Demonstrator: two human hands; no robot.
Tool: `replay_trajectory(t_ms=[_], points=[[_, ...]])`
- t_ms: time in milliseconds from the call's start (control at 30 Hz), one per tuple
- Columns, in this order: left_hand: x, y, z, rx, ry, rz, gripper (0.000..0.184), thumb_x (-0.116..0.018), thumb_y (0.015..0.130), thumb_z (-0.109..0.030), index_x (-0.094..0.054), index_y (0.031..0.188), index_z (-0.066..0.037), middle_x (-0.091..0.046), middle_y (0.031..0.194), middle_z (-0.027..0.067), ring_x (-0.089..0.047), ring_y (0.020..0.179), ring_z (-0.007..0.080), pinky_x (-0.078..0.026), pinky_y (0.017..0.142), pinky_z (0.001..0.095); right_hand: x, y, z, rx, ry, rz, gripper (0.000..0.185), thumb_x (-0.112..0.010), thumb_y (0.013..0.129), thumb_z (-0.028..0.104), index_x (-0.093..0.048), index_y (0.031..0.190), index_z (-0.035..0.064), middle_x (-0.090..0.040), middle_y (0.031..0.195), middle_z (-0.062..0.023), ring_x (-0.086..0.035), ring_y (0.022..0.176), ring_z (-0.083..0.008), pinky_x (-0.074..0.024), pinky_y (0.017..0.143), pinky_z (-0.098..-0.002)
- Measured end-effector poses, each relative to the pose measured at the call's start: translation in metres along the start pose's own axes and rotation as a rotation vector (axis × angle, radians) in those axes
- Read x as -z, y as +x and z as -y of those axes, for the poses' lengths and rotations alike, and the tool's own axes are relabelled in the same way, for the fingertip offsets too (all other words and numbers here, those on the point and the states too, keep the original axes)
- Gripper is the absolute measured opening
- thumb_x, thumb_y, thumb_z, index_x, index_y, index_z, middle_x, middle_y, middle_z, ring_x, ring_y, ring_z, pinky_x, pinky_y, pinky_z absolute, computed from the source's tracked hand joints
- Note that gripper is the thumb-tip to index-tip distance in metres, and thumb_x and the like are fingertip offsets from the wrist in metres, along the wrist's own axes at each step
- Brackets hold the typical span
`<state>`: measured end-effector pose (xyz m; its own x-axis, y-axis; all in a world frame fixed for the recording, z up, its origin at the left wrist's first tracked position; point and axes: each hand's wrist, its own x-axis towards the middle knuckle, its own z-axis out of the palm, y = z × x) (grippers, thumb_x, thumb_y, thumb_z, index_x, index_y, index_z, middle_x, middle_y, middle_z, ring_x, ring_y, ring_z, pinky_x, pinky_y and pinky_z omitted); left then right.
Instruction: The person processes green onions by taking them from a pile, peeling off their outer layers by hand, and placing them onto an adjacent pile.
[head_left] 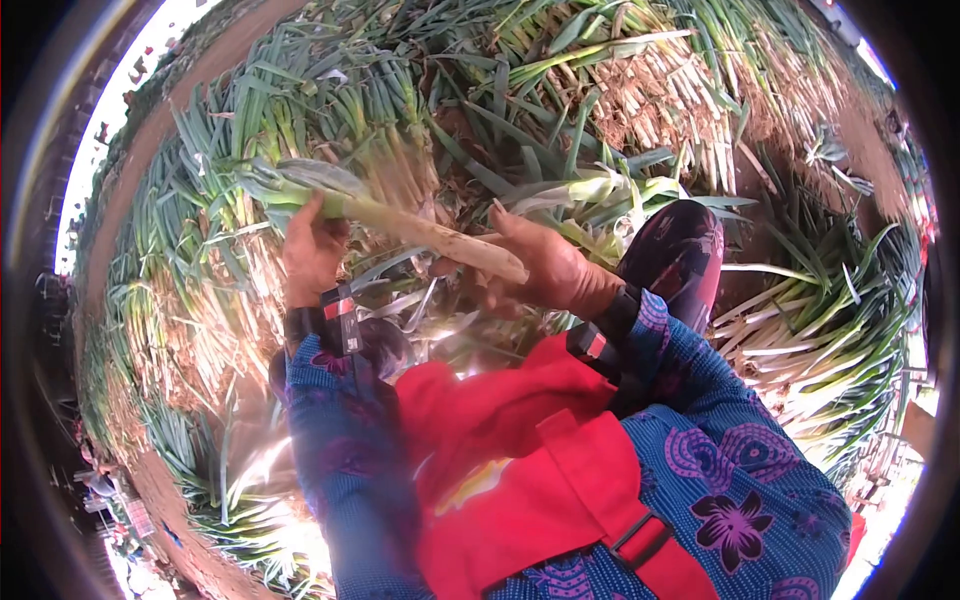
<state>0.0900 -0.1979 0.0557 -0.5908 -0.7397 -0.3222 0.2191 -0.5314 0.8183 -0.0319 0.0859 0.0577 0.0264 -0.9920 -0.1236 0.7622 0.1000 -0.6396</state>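
A thick green onion (430, 236) lies aslant across the middle of the view, its pale root end low on the right and its green leaves up on the left. My left hand (316, 255) is closed around its upper part, just below the leaves. Near the pale end, my right hand (550, 262) has the stalk against its palm, thumb raised above and fingers curled beneath; these fingers are partly hidden and blurred. Loose peeled leaves (590, 195) lie just beyond the right hand. Each wrist wears a dark band.
Bundled green onions (660, 100) are heaped beyond my hands, with more piles (200, 300) on the left. Another spread of green onions (820, 340) lies at the right. My knee (675, 260) rises beside the right hand, and a red apron (530, 470) covers my lap.
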Motion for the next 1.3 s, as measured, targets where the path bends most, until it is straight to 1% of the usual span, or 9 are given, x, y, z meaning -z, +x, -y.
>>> replay_trajectory(t_ms=[200,333,367,500,700,800,867,1067,1300], points=[[0.014,0.015,0.003,0.061,-0.06,0.11,0.019,-0.068,0.088,-0.021,-0.059,0.091,-0.005,-0.065,0.086,0.0053,-0.06,0.073,0.0174,-0.048,0.062,0.0289,-0.009,0.004,0.002,0.039,0.071,0.064,0.064,-0.027,0.1,0.049,-0.055,0.119,-0.0055,-0.061,0.07,-0.0086,-0.056,0.057,-0.0161,-0.0446,0.051,-0.028],[0.01,0.005,0.01,0.0,-0.226,0.271,0.029,-0.057,0.094,-0.021,-0.056,0.115,0.0,-0.065,0.107,0.0115,-0.061,0.099,0.0229,-0.049,0.087,0.0369,-0.023,0.025,-0.002,-0.011,0.356,0.401,0.047,-0.036,0.101,0.037,-0.056,0.118,-0.0023,-0.064,0.079,-0.0085,-0.06,0.065,-0.0152,-0.0497,0.059,-0.0291],[0.025,0.015,0.013,-0.039,-0.253,0.358,0.034,-0.054,0.096,-0.022,-0.053,0.122,0.0,-0.063,0.115,0.0122,-0.059,0.106,0.0245,-0.047,0.094,0.0398,-0.032,0.024,-0.004,0.03,0.398,0.296,0.047,-0.047,0.098,0.033,-0.051,0.122,-0.007,-0.064,0.103,-0.0093,-0.062,0.083,-0.0165,-0.0516,0.067,-0.0298],[-0.013,-0.025,0.009,0.027,-0.539,0.541,0.034,-0.065,0.089,-0.017,-0.053,0.116,0.0,-0.056,0.102,0.0076,-0.055,0.086,0.0168,-0.048,0.063,0.0252,-0.051,0.037,-0.011,0.036,0.232,0.275,0.037,-0.052,0.097,0.026,-0.056,0.118,-0.0033,-0.064,0.109,-0.009,-0.061,0.097,-0.0168,-0.0479,0.087,-0.0306],[-0.001,-0.013,0.005,0.061,-0.504,0.78,0.041,-0.06,0.092,-0.02,-0.046,0.124,0.001,-0.056,0.107,0.0111,-0.055,0.089,0.019,-0.051,0.068,0.0304,-0.044,0.032,-0.008,-0.114,0.076,0.238,0.038,-0.055,0.095,0.022,-0.054,0.121,-0.0043,-0.062,0.111,-0.0083,-0.06,0.098,-0.0148,-0.0478,0.087,-0.0288],[-0.008,-0.015,0.009,-0.051,-0.408,0.696,0.047,-0.059,0.093,-0.027,-0.044,0.127,0.002,-0.057,0.106,0.0118,-0.058,0.09,0.0216,-0.052,0.074,0.0327,-0.024,0.03,-0.008,-0.105,0.024,0.212,0.038,-0.056,0.093,0.02,-0.054,0.123,-0.0028,-0.061,0.111,-0.0075,-0.059,0.098,-0.0133,-0.0472,0.086,-0.0277],[-0.022,-0.029,0.009,-0.202,0.006,0.361,0.053,-0.064,0.088,-0.034,-0.047,0.127,-0.002,-0.062,0.109,0.0113,-0.061,0.098,0.0238,-0.051,0.085,0.0376,-0.002,0.032,-0.004,-0.092,-0.127,0.156,0.038,-0.055,0.092,0.02,-0.054,0.123,-0.001,-0.06,0.112,-0.008,-0.057,0.099,-0.0138,-0.0461,0.087,-0.0282],[-0.047,-0.042,0.045,-0.192,0.402,0.255,0.041,-0.069,0.086,-0.028,-0.055,0.118,-0.007,-0.062,0.107,0.0051,-0.061,0.094,0.0184,-0.051,0.075,0.0338,0.029,0.024,0.013,0.209,-0.845,-0.186,0.042,-0.053,0.092,0.029,-0.055,0.121,-0.0023,-0.061,0.105,-0.0069,-0.055,0.094,-0.0128,-0.0444,0.083,-0.0283],[-0.056,-0.044,0.067,-0.246,0.577,0.327,0.035,-0.066,0.089,-0.027,-0.056,0.114,-0.003,-0.062,0.105,0.0074,-0.061,0.095,0.0178,-0.052,0.078,0.0306,0.052,0.053,0.018,0.267,-0.531,-0.315,0.029,-0.058,0.087,0.022,-0.063,0.102,-0.0026,-0.056,0.099,-0.0078,-0.057,0.088,-0.0137,-0.0459,0.077,-0.0273]])
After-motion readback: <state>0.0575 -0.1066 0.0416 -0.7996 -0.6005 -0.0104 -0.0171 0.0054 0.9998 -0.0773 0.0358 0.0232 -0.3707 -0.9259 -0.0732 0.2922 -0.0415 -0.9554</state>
